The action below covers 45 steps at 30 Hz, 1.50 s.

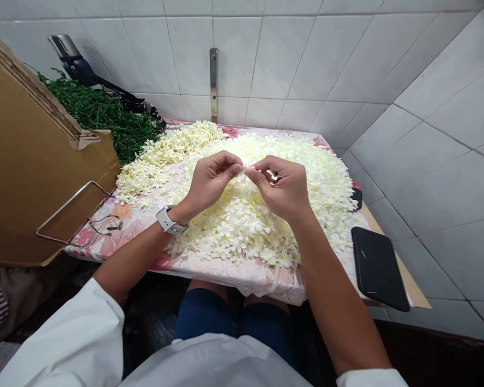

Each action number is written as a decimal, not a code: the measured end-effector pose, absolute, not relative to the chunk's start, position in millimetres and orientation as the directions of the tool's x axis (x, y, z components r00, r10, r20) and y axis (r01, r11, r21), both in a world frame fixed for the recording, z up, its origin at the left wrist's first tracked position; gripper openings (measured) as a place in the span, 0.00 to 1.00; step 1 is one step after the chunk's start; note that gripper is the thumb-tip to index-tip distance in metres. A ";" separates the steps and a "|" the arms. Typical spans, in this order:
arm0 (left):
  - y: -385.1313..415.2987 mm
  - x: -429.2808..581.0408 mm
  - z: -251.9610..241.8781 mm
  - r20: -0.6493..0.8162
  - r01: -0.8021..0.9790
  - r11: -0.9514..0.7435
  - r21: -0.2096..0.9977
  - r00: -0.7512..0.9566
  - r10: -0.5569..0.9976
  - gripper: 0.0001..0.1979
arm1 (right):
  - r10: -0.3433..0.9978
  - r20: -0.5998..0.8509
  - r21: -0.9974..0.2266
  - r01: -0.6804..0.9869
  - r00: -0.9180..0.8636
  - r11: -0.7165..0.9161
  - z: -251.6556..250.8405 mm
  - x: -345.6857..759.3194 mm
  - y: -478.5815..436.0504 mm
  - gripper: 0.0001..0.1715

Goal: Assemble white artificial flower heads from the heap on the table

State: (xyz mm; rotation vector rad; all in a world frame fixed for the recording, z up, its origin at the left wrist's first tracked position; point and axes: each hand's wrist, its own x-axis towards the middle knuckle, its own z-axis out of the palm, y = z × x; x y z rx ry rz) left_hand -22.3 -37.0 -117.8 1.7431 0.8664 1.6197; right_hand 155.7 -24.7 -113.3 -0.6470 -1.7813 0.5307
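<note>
A big heap of small pale-yellow artificial flowers [246, 215] covers a table with a floral cloth [116, 242]. Above the heap my left hand [210, 180] and my right hand [282, 185] meet fingertip to fingertip. Both are closed in a pinch on one small white flower piece [245, 167] held between them. A white piece also shows among my right hand's curled fingers. My left wrist wears a white watch [169, 220].
A cardboard box [28, 161] with a wire handle stands at the left. Behind it lies a pile of green stems [100, 115] and a dark tool. A black phone [379, 269] lies at the table's right edge. Tiled walls close in behind and on the right.
</note>
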 end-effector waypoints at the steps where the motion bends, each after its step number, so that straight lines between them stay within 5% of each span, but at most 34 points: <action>1: -36.9 -21.5 -118.6 0.594 0.042 -0.596 0.802 0.045 0.803 0.17 | 0.666 0.708 -0.647 0.165 -0.234 0.745 -113.5 156.1 -24.1 0.25; 7: -34.9 -18.9 -122.6 0.471 -0.138 -0.460 0.877 0.065 0.880 0.20 | 0.656 0.696 -0.639 0.163 -0.292 0.752 -114.7 154.7 -22.4 0.24; 18: -40.0 -22.9 -111.0 0.486 -0.064 -0.482 0.874 0.154 0.860 0.16 | 0.729 0.627 -0.743 0.071 -0.275 0.666 -111.2 155.0 -25.7 0.14; 32: -34.6 -28.1 -116.1 0.409 -0.218 -0.359 0.907 0.264 0.873 0.15 | 0.714 0.638 -0.749 -0.020 -0.289 0.662 -106.7 158.3 -26.2 0.29; 45: -32.6 -25.6 -120.6 0.573 0.144 -0.581 0.801 0.098 0.814 0.24 | 0.722 0.620 -0.766 -0.036 -0.306 0.642 -111.8 152.1 -26.4 0.32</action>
